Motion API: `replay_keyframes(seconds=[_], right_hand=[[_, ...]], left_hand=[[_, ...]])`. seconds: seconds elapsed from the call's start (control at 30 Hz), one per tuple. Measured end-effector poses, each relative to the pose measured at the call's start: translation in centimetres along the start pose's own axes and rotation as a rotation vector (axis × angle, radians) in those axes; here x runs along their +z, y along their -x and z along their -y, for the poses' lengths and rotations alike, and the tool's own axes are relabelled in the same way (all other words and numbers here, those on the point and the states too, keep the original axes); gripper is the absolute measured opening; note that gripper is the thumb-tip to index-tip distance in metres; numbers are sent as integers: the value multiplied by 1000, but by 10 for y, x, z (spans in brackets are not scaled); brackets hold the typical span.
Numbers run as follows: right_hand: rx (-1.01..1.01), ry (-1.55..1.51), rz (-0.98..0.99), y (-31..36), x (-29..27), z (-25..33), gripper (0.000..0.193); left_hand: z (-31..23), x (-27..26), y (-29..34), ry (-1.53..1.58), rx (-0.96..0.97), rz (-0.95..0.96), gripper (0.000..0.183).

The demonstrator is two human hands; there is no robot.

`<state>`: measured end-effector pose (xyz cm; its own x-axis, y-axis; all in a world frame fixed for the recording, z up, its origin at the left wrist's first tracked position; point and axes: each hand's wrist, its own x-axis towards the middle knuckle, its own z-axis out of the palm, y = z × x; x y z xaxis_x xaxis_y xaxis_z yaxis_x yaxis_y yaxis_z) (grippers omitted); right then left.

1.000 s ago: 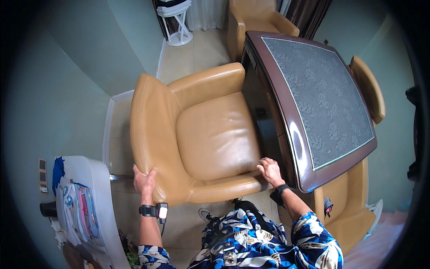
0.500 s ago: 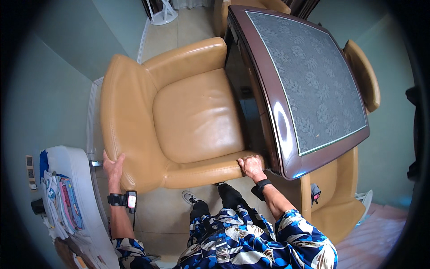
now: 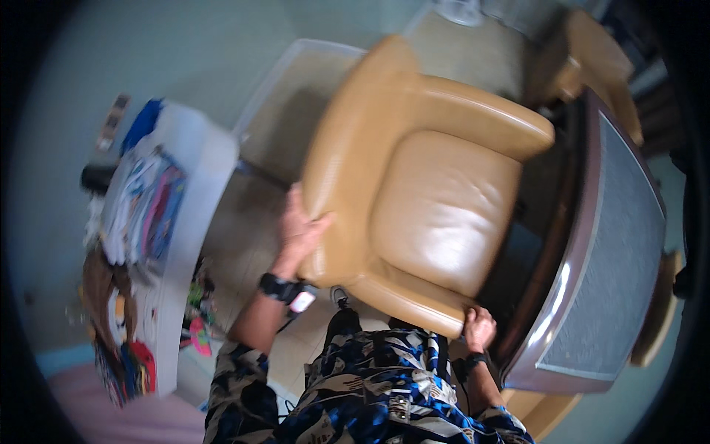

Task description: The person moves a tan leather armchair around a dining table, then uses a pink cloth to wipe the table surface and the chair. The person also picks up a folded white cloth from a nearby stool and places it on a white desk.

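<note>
your left hand (image 3: 299, 228) lies spread against the tan armchair (image 3: 444, 203); your right hand (image 3: 480, 328) curls over its armrest (image 3: 421, 302).

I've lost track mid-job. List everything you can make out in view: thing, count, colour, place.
Armchair: one, tan, centre
Other chairs: at least three, tan, partly visible around the table
Table: one, dark reddish-brown frame, grey top, right
White furniture piece: one, left
Folded fabrics: several, mixed colours, on that piece
Blue cloth: one, its top end
Wall panel: one, brownish, left wall
White base: one, top edge
Pink item: one, lower left, blurred
Shoe: one, dark and white, below the armchair
Patterned shirt: one, blue, black, cream, bottom
Wristbands: two, black, one per wrist
Left hand: one, bare, at the backrest's edge
Right hand: one, bare, at the near armrest's front end
</note>
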<state>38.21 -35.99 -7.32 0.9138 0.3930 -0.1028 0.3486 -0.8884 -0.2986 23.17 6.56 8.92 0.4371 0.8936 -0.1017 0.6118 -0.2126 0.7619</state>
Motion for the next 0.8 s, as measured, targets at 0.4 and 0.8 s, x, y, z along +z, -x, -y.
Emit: replay_keyframes(seconds=[0.4,0.8], right_hand=[[-391,-902,157,-192,-64,400,77],[-419,-923,124,-213,-42,441,105]], left_hand=[[-13,-2,-1,-83,16,131,98],[52,-26,-21,280,347,670,112]])
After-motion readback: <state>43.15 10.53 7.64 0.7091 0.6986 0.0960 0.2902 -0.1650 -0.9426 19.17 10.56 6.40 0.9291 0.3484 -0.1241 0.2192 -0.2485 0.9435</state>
